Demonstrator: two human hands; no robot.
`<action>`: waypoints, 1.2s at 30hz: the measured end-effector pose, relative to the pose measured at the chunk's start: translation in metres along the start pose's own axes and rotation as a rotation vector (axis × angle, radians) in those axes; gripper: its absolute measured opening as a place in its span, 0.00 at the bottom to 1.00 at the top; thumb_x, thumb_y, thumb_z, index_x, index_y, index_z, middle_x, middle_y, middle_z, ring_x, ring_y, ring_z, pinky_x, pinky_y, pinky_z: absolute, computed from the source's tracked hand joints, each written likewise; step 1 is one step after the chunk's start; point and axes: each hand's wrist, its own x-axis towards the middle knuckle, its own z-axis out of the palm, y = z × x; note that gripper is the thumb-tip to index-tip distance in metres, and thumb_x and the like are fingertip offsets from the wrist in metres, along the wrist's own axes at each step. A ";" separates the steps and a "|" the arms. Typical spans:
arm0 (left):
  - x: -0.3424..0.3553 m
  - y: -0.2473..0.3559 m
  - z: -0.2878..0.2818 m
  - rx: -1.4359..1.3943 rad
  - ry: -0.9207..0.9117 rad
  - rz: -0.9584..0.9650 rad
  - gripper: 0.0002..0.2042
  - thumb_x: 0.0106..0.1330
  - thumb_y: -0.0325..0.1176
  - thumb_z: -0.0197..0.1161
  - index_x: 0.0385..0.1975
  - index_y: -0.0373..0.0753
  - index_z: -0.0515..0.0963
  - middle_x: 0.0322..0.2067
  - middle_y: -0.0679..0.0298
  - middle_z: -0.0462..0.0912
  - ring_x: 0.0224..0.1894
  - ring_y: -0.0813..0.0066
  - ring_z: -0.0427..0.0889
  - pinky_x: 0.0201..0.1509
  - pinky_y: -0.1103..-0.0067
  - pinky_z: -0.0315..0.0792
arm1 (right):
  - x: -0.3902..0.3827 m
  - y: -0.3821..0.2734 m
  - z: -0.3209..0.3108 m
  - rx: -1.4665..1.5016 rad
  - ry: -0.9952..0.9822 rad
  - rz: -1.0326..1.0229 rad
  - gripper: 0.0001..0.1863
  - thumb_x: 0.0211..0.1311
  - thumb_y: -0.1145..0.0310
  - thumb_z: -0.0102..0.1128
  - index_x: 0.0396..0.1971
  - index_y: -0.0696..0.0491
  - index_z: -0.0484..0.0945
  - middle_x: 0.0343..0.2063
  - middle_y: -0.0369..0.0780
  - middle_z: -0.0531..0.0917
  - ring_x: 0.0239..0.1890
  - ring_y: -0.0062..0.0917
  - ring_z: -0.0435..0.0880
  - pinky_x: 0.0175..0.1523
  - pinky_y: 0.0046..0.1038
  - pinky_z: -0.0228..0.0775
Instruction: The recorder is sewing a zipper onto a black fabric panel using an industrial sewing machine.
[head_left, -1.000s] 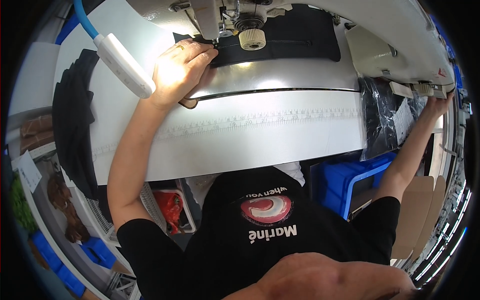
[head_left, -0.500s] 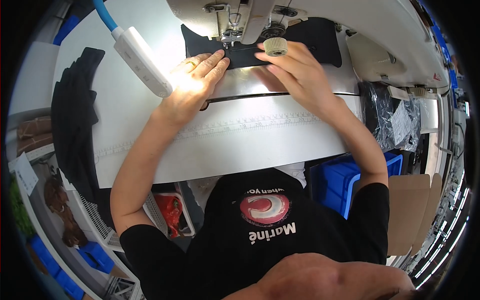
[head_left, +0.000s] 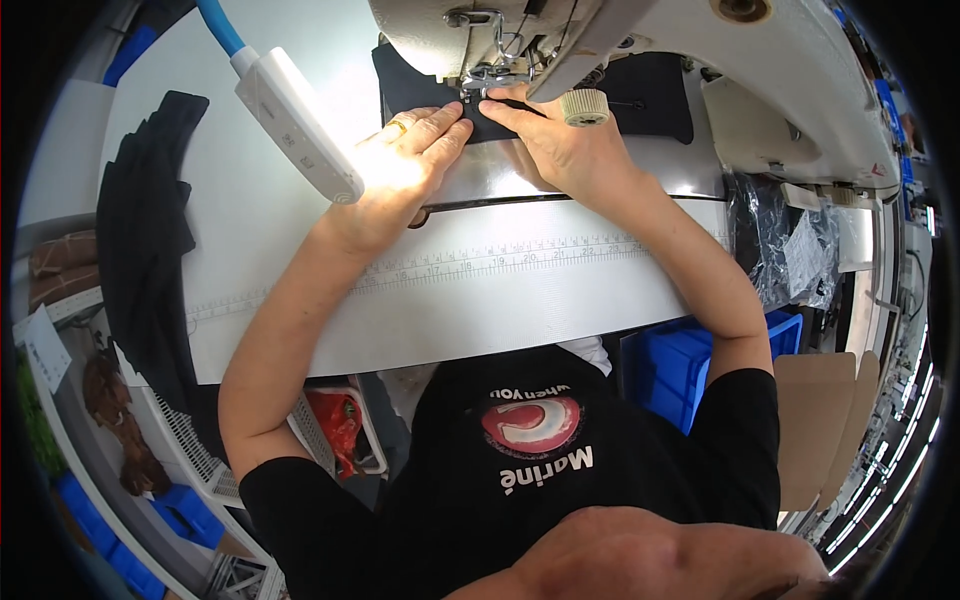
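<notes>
A piece of black fabric lies under the presser foot of a sewing machine. My left hand rests on the fabric's left part, open, its fingers stretched toward the foot and a ring on one of them. From the other side my right hand bears on the cloth, thumb and fingers stretched out close to the foot. The machine head and its round cream knob hide part of its fingers. A small dark slit shows on the fabric right of that hand.
A white lamp on a blue cable hangs beside my left hand. Dark cloth drapes over the left end of the white table, which carries a printed ruler. Clear plastic bags lie at right; a blue bin stands below.
My right hand has moved left and closer to the presser foot. The left hand stays on the fabric beside the foot. The whole view has shifted slightly.
</notes>
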 end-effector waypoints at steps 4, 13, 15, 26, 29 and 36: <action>0.000 0.000 0.000 0.000 0.021 0.007 0.20 0.48 0.27 0.61 0.44 0.32 0.80 0.48 0.53 0.82 0.47 0.58 0.82 0.49 0.74 0.77 | -0.001 -0.003 -0.004 -0.036 0.025 -0.025 0.16 0.47 0.71 0.66 0.40 0.48 0.84 0.40 0.32 0.84 0.41 0.27 0.77 0.39 0.27 0.69; 0.006 -0.011 0.013 0.033 0.129 0.010 0.15 0.47 0.22 0.68 0.38 0.36 0.83 0.43 0.59 0.85 0.34 0.68 0.84 0.41 0.78 0.78 | 0.009 0.000 -0.003 -0.082 0.046 -0.032 0.13 0.48 0.69 0.67 0.38 0.46 0.85 0.31 0.33 0.82 0.37 0.26 0.77 0.37 0.27 0.68; 0.006 -0.011 0.014 0.031 0.142 0.010 0.15 0.47 0.22 0.69 0.38 0.36 0.83 0.43 0.60 0.85 0.34 0.68 0.84 0.41 0.78 0.78 | 0.006 0.002 -0.002 -0.064 0.026 -0.040 0.13 0.47 0.69 0.67 0.36 0.46 0.85 0.31 0.32 0.82 0.37 0.26 0.77 0.37 0.27 0.69; 0.007 -0.010 0.015 0.048 0.148 -0.017 0.15 0.46 0.22 0.69 0.37 0.36 0.83 0.41 0.57 0.85 0.40 0.65 0.85 0.45 0.77 0.79 | 0.011 0.006 -0.022 -0.057 -0.110 -0.040 0.14 0.48 0.65 0.64 0.36 0.55 0.83 0.36 0.38 0.82 0.42 0.31 0.78 0.46 0.32 0.71; 0.007 -0.012 0.015 0.023 0.146 -0.033 0.15 0.47 0.22 0.69 0.37 0.35 0.83 0.41 0.58 0.85 0.42 0.65 0.85 0.46 0.77 0.78 | -0.009 0.030 -0.054 -0.025 -0.227 0.038 0.17 0.53 0.68 0.57 0.44 0.58 0.78 0.43 0.42 0.81 0.45 0.36 0.78 0.55 0.37 0.69; 0.008 -0.012 -0.003 0.138 0.056 -0.031 0.13 0.53 0.26 0.65 0.40 0.36 0.82 0.46 0.61 0.83 0.45 0.65 0.82 0.58 0.66 0.70 | -0.038 0.041 -0.099 -0.306 -0.314 0.025 0.16 0.49 0.79 0.52 0.40 0.56 0.76 0.33 0.41 0.78 0.36 0.34 0.79 0.42 0.34 0.72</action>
